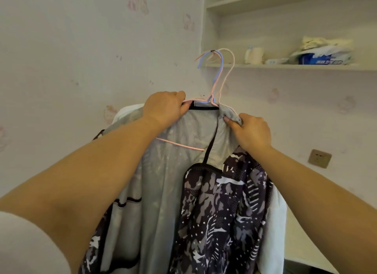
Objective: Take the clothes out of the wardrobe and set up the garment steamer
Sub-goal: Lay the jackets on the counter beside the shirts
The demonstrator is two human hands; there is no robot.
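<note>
A camouflage jacket (224,208) with a grey mesh lining (163,192) hangs in front of me on a pink wire hanger (226,73). A blue hanger hook (218,69) sits beside the pink one, both caught on the edge of a shelf. My left hand (163,108) grips the jacket's collar and the hanger's left shoulder. My right hand (251,130) pinches the grey collar fabric on the right. A white garment (275,222) hangs behind the jacket. No garment steamer is in view.
Wall shelves (285,66) at the upper right hold a blue-and-white package (322,58), crumpled cloth and small white items. A wall socket (319,158) sits on the wall to the right. Pale patterned wallpaper covers the wall behind.
</note>
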